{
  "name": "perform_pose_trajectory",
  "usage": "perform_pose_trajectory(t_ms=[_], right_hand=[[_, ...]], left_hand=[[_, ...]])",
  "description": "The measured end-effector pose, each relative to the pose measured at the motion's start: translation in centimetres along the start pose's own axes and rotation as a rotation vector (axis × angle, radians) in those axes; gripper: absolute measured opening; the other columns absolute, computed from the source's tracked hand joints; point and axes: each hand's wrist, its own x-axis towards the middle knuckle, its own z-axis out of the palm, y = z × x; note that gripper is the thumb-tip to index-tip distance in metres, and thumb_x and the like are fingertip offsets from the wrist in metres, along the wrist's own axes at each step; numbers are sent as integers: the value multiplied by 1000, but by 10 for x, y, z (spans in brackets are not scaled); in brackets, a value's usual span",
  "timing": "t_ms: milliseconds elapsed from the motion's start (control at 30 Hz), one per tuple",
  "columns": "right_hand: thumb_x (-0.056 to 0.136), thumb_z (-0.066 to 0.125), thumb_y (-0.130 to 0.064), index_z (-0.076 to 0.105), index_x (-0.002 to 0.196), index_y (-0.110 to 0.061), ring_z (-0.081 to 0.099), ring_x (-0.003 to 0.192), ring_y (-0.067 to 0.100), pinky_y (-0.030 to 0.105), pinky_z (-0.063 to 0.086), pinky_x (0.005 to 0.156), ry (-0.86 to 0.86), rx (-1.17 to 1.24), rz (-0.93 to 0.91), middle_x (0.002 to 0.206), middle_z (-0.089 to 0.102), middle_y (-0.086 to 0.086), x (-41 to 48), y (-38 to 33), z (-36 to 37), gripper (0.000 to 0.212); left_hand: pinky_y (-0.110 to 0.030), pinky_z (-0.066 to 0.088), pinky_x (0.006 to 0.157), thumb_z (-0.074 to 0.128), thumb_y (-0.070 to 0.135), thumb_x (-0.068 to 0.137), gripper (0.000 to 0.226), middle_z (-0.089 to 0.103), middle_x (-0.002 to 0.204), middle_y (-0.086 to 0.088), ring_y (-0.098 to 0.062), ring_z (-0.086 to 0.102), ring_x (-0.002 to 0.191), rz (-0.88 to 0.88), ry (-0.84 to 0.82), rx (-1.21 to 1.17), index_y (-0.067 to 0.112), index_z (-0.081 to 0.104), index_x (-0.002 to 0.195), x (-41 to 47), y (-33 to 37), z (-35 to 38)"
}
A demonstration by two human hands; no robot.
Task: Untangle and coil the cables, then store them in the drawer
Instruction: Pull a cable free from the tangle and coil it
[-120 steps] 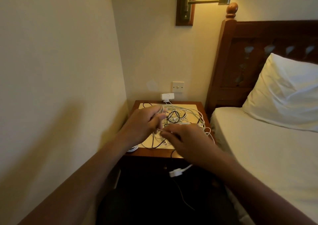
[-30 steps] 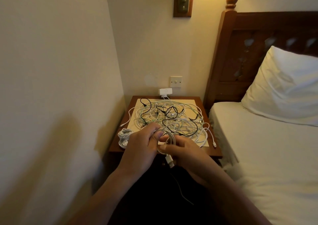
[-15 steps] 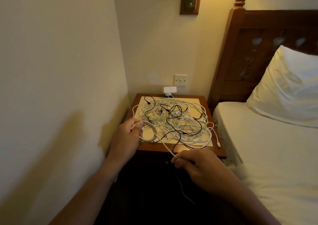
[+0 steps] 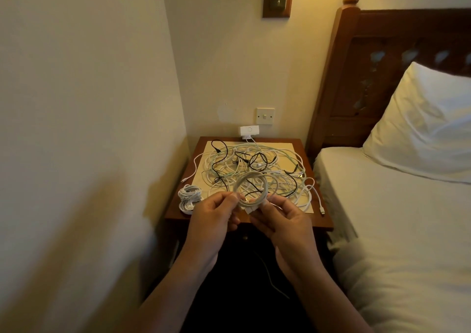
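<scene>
Both hands hold one white coiled cable (image 4: 251, 188).
Left hand (image 4: 212, 220) and right hand (image 4: 285, 221) pinch its lower edge, centre frame, above the tangled cables (image 4: 257, 169) on the counter (image 4: 316, 215).

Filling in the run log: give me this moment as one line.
stage: coiling; left hand: pinches white coil; right hand: pinches same coil; tangle: on nightstand; bundle: nightstand left edge
</scene>
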Motion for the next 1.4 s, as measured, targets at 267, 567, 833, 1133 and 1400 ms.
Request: perform_pose_trajectory(t_ms=[267,567,833,1133,1400], right_hand=[[96,64,-9,63,111,-4,77,97,30,35,63,77,83,66,-11,104,77,17,8,-10,-7,16],[106,42,-8,81,99,-13,71,111,25,43,55,99,-83,-167,8,108,78,11,2,-2,-10,40],[106,53,-21,70,115,-17,76,92,17,28,59,76,-6,-364,-130,96,79,1,6,-25,-15,20],[108,46,-14,77,105,-23,75,96,14,37,59,91,-153,-498,-77,97,80,-1,-6,-24,-10,32],[104,57,-32,73,103,-29,73,85,14,29,62,75,-181,-758,-161,91,76,-1,-5,-26,-14,16]], left_hand=[[-28,51,63,66,21,96,20,69,74,-7,-17,61,68,-132,-57,-32,9,81,90,2,-4,-5],[-27,60,60,72,16,93,14,75,77,-11,-18,69,64,-110,-37,-48,3,78,92,2,0,-3],[-26,60,59,75,16,90,15,72,75,-13,-20,69,65,-190,-89,-113,1,78,93,5,5,-10],[-28,59,59,67,11,92,25,63,74,-10,-19,64,59,-245,-188,-220,-9,73,104,-1,5,-15],[-26,54,64,73,24,88,19,74,81,-15,-17,63,69,-99,-133,3,8,81,92,-4,3,-15]])
